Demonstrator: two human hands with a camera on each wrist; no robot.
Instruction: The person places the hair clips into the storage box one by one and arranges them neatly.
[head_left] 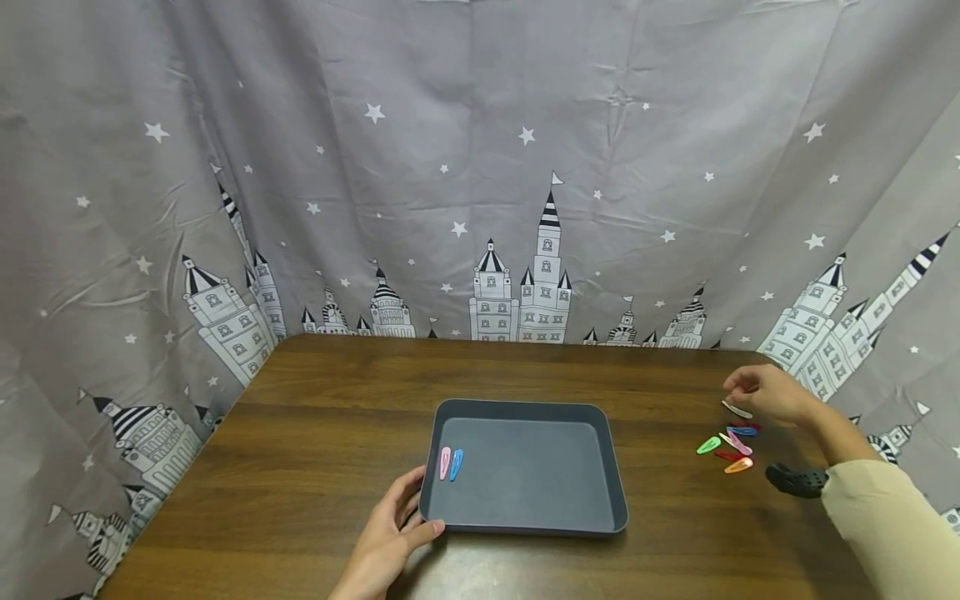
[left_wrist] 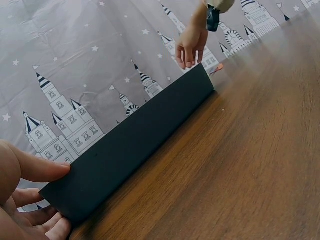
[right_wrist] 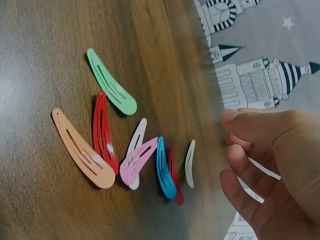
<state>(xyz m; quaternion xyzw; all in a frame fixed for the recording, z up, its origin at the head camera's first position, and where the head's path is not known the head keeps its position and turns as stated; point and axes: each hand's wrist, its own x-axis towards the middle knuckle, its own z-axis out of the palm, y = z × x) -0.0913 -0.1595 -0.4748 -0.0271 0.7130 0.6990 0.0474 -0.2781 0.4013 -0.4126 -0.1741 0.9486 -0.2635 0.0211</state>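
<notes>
A grey rectangular tray (head_left: 525, 527) stands on the wooden table with a pink snap hair clip (head_left: 445, 463) and a blue one (head_left: 456, 465) side by side at its left. My left hand (head_left: 390, 529) grips the tray's near left corner, thumb (left_wrist: 47, 169) on the near wall and fingers round the side. At the far right, my right hand (head_left: 776, 394) hovers with loosely bent fingers just by a white hair clip (right_wrist: 190, 164), holding nothing. Beside that clip lie a blue (right_wrist: 165, 170), a pink (right_wrist: 139, 161), a green (right_wrist: 111, 82) and an orange clip (right_wrist: 82, 150).
Two red clips and another white one lie in the same loose group, some overlapping; one red clip (right_wrist: 104, 132) is between the green and orange ones. A grey curtain (head_left: 480, 167) printed with castles hangs behind the table (head_left: 315, 467). A dark band (head_left: 797, 482) is by the right sleeve.
</notes>
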